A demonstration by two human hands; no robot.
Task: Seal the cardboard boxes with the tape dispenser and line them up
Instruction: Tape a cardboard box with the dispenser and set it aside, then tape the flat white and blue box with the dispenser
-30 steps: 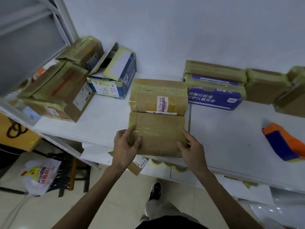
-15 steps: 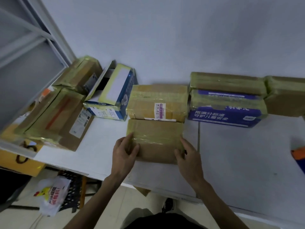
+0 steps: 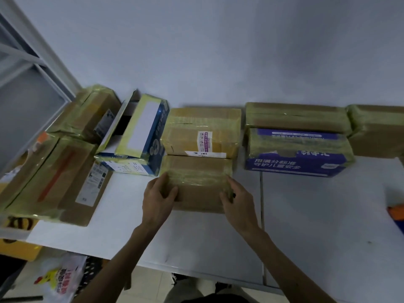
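Table: a white table (image 3: 306,215) with a thin seam running front to back, just right of the hands; its far edge meets the wall.
Room: a pale plain wall (image 3: 218,51) behind, a grey window frame (image 3: 26,68) slanting up on the left, and light floor tiles below the near edge.
Under the table: a printed plastic bag (image 3: 59,278) on the floor and a yellow carton (image 3: 19,248) at the left corner.
Back row: a labelled box (image 3: 203,132) in the middle; to its left a blue and white box (image 3: 140,136) with one flap standing open; to its right a purple printed box (image 3: 297,154) with a brown box (image 3: 295,117) behind it, then another taped box (image 3: 378,130) at the far right.
Left pile: two large taped cartons (image 3: 54,180), crowded against the window side.
Right edge: an orange and blue object (image 3: 396,213), cut off by the frame (what it is cannot be told).
Small box: the small box (image 3: 199,184) lies flat on the table, taped across its top, its far side touching the labelled box.
Left hand: the left hand (image 3: 158,197) grips the small box's left end, thumb on top, fingers down the side.
Right hand: the right hand (image 3: 238,200) holds the right end, fingers curled round the near corner.
Arms: both forearms reach in from the bottom, bare, spread apart in a V.
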